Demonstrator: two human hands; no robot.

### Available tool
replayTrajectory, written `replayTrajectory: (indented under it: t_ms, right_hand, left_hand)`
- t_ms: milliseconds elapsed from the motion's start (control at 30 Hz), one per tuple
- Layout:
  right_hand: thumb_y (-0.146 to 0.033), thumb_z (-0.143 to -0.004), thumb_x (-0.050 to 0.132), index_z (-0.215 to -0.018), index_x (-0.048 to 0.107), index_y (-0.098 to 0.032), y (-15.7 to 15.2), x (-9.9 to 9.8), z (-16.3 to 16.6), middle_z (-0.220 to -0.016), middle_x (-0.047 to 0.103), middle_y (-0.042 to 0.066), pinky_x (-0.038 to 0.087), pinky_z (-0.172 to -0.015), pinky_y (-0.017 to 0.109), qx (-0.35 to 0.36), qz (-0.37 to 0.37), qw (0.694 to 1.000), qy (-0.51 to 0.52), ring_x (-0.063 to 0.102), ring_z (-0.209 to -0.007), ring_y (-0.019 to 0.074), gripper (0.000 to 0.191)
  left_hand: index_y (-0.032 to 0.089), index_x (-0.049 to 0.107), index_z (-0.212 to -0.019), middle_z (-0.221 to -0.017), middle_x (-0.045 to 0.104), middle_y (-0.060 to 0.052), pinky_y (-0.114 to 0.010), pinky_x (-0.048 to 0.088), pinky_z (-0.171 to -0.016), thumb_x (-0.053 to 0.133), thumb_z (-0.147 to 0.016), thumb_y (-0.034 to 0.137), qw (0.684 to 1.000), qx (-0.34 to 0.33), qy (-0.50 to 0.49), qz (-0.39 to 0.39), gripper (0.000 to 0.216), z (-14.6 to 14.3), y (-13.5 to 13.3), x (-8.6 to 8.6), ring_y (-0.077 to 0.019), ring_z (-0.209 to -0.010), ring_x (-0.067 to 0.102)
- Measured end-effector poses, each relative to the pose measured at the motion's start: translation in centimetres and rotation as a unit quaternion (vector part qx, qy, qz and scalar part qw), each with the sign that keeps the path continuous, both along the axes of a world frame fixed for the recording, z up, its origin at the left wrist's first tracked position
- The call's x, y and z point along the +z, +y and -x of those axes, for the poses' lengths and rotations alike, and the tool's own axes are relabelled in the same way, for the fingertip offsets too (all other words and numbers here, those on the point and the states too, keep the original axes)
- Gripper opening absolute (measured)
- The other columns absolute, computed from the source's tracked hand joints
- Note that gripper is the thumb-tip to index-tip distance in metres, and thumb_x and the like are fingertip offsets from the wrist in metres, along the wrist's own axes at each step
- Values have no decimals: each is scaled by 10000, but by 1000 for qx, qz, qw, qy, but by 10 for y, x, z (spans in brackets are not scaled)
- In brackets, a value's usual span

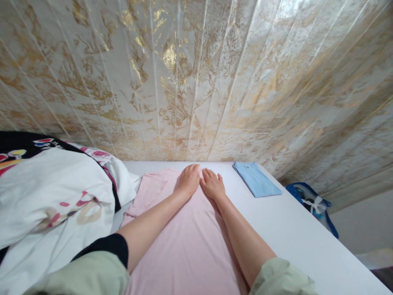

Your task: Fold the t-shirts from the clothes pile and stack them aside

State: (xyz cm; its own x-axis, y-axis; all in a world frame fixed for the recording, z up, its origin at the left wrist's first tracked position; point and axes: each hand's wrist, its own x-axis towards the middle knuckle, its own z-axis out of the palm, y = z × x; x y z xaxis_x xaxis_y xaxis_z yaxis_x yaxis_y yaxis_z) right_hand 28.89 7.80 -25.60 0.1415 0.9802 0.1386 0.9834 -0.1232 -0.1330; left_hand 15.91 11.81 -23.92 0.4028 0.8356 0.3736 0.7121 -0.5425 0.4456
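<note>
A pink T-shirt (pixel 187 241) lies spread on the white table (pixel 260 221), one sleeve (pixel 152 186) showing at the left. Both hands rest at its far end, close beside each other. My left hand (pixel 188 179) lies palm down on the cloth with its fingers stretched forward. Against the right side of the same end, my right hand (pixel 213 183) is flat, fingers extended and thumb apart. The collar area is partly hidden under the hands, and my forearms cover parts of the shirt.
A folded light blue garment (pixel 256 179) lies at the back right. White and black printed clothes (pixel 61 196) are heaped at the left. A patterned gold and white curtain (pixel 184 82) hangs behind the table. A blue-edged clear bag (pixel 313 205) sits beyond the right edge.
</note>
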Motion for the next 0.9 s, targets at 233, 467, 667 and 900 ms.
replayTrajectory:
  t_ms: [233, 467, 667, 900]
  right_hand:
    - [-397, -977, 321, -1445, 362, -336, -2, 1, -2, -1527, 345, 36, 157, -1120, 510, 16, -3, 1000, 5, 286, -1394, 206, 473]
    - [-401, -976, 332, -1447, 362, -333, -1, 0, -1, -1524, 348, 44, 153, -1122, 504, 13, -1, 1000, 2, 279, -1393, 203, 477]
    - [-406, -971, 334, -1435, 381, -332, 0, 0, -1, -1517, 360, 38, 165, -1115, 517, 14, -3, 1000, 6, 288, -1388, 208, 473]
    - [-411, -967, 340, -1437, 379, -329, 2, -3, -3, -1517, 360, 34, 150, -1118, 520, 14, 0, 1000, 13, 288, -1386, 218, 478]
  left_hand:
    - [213, 667, -1020, -1118, 656, -88, -343, 421, -938, 389, -884, 158, 982, 145, 117, 42, 314, 108, 22, 12, -228, -1080, 581]
    - [266, 696, -868, -985, 713, -24, -271, 459, -780, 585, -791, 324, 963, 199, 105, 145, 148, 131, 60, 10, -196, -919, 627]
    - [250, 659, -759, -935, 698, -33, -305, 435, -813, 564, -774, 171, 967, 182, 127, 122, 125, 120, 63, 17, -211, -951, 610]
    - [227, 622, -950, -1099, 596, -77, -321, 398, -955, 498, -864, 196, 980, 167, 103, -15, 153, 119, 41, 19, -219, -1118, 518]
